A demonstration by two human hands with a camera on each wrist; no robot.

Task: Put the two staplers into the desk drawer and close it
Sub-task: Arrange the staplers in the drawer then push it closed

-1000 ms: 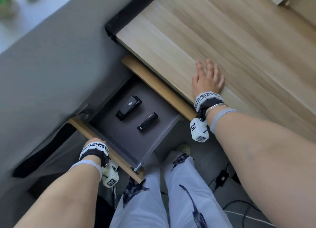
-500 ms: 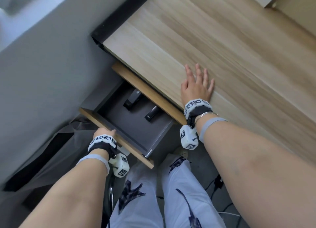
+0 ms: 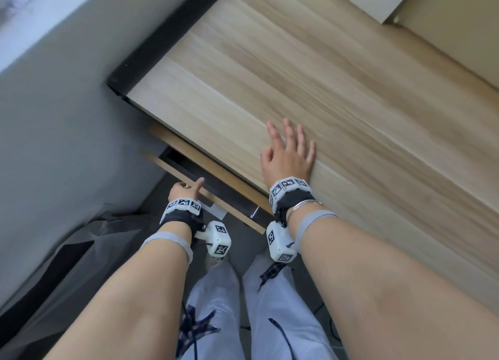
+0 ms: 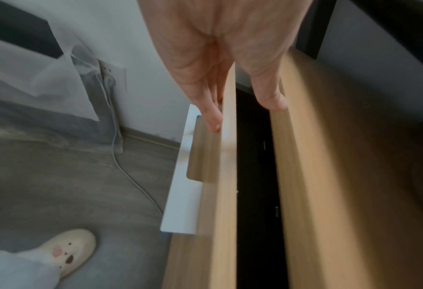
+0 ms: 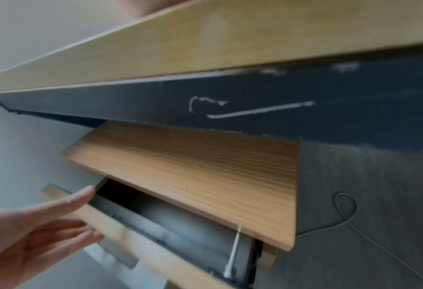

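The desk drawer [image 3: 237, 216] stands almost closed under the wooden desk top [image 3: 324, 89], with only a narrow dark slot [image 4: 252, 156] left. Both staplers are hidden inside. My left hand [image 3: 189, 188] presses on the drawer front [image 4: 228, 176]. Its fingers [image 4: 213, 117] lie straight on the outer face and the thumb [image 4: 277, 101] reaches over the top edge. From the right wrist the left hand [image 5: 89, 213] shows at the lower left against the drawer front [image 5: 136, 246]. My right hand [image 3: 290, 154] lies flat on the desk top near its front edge.
A white handle plate [image 4: 180, 195] sticks out from the drawer front. A fixed wooden panel [image 5: 193, 172] sits just above the drawer. My legs [image 3: 216, 305] and a pale shoe [image 4: 69, 252] are close below. A cable [image 4: 131, 176] runs over the grey floor from a wall socket [image 4: 109, 74].
The left hand has pushed the drawer inward from wide open to almost closed. The two staplers have gone out of sight under the desk. The right hand stays flat on the desk top.
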